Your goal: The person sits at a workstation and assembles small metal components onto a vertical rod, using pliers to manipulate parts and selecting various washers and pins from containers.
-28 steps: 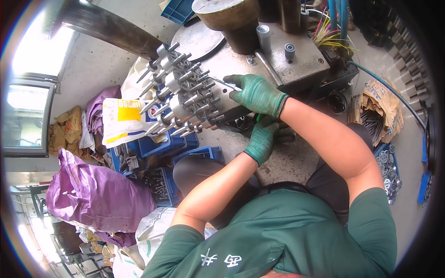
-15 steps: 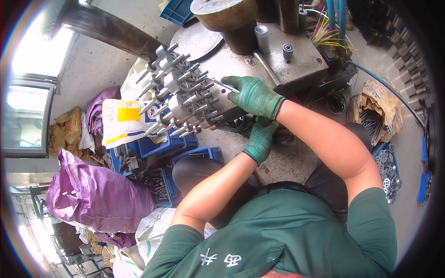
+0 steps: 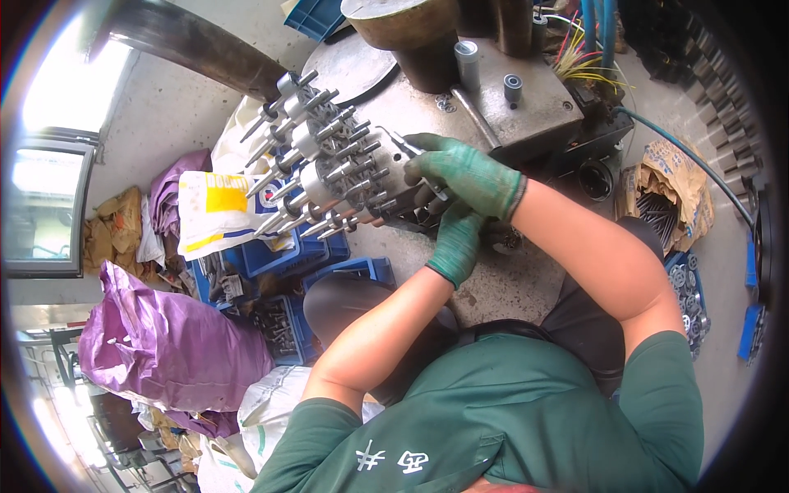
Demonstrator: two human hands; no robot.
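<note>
**Gloved hands load pins at workshop machine**

Cluttered workshop floor, w/ blue plastic crates (image 3: 283, 255) of metal parts, a purple sack (image 3: 168, 345) and a white-and-yellow bag (image 3: 222, 214) at the person's left, frames a worn steel machine table (image 3: 501, 279). Right hand (image 3: 468, 172), in a green glove, is closed around a thin metal pin (image 3: 407, 146), its tip at the spiked fixture (image 3: 329, 168), a drum bristling w/ rows of steel pins above the table's left edge. Left hand (image 3: 454, 242), also gloved, sits just below the right, fingers curled at the fixture's base; can't tell what it grips, if anything. Judged from this frame, the step in hand is seating a pin on the drum; next move likely calls for aligning pin w/ a free slot while the lower hand steadies the fixture.
</note>
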